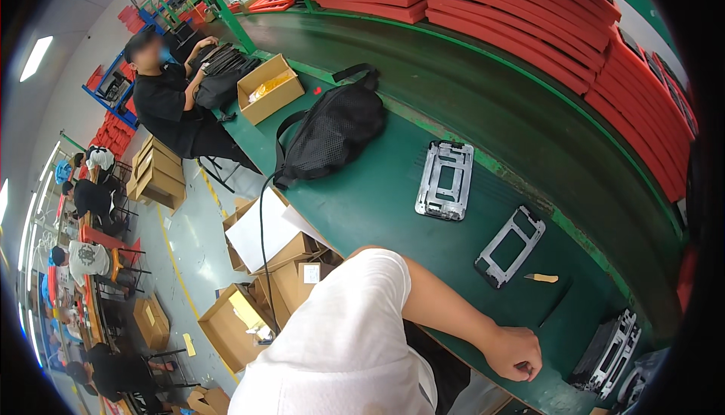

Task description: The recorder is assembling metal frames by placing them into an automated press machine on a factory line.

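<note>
My left hand (515, 354) is curled closed over the near edge of the green workbench (393, 188), at the end of a bare forearm. Its fingers turn inward, and whatever they hold, if anything, is hidden. My right hand is out of sight. Beyond the left hand lie a thin black stick (555, 305) and a yellow-handled knife (541, 277). Farther up the bench are an open rectangular metal frame (491, 273) and a silver-and-black frame part (424, 181) with cut-outs. A stack of similar frames (610, 351) stands to the right of the hand.
A black mesh bag (332, 132) and an open carton (272, 101) with yellow-and-white contents sit farther along the bench. A co-worker (170, 94) sits there. Red foam trays (521, 15) are piled behind the bench. Open cardboard boxes (230, 332) stand on the floor; a black cable (264, 264) hangs down.
</note>
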`<control>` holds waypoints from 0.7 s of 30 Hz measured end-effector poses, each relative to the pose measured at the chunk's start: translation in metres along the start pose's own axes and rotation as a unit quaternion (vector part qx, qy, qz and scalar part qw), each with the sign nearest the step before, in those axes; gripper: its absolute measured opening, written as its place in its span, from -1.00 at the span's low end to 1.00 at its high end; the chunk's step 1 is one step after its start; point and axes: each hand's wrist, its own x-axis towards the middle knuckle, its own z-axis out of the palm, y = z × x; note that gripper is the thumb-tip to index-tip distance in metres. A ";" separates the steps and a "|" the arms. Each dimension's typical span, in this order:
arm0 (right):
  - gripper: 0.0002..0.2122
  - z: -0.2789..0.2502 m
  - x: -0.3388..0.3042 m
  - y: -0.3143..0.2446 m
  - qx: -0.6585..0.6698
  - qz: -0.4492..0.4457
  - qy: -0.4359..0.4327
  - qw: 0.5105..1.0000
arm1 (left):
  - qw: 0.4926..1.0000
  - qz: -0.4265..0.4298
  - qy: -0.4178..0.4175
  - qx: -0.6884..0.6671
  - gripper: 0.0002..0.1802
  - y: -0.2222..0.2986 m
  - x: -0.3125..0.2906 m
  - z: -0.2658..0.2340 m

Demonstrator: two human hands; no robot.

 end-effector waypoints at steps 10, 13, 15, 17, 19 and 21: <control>-0.69 -0.004 -0.008 0.000 -0.021 0.020 0.011 1.000 | 1.000 -0.003 -0.001 -0.007 -0.89 0.006 0.000 -0.005; -0.70 -0.001 -0.010 0.008 0.032 0.024 -0.012 0.999 | 1.000 -0.017 -0.009 -0.007 -0.88 0.007 0.000 -0.005; -0.70 0.001 -0.008 0.010 0.010 -0.045 0.039 0.998 | 1.000 -0.007 -0.008 -0.003 -0.88 0.005 0.001 -0.003; -0.70 0.001 -0.006 0.006 0.010 -0.050 0.056 0.997 | 1.000 -0.007 -0.007 -0.002 -0.88 0.005 0.000 -0.003; -0.70 0.003 -0.010 0.011 0.017 -0.038 0.041 0.998 | 1.000 -0.005 -0.007 -0.001 -0.87 0.005 0.001 -0.004; -0.70 0.006 -0.014 0.016 0.031 -0.012 0.011 0.999 | 1.000 -0.001 -0.006 -0.003 -0.87 0.004 0.001 -0.003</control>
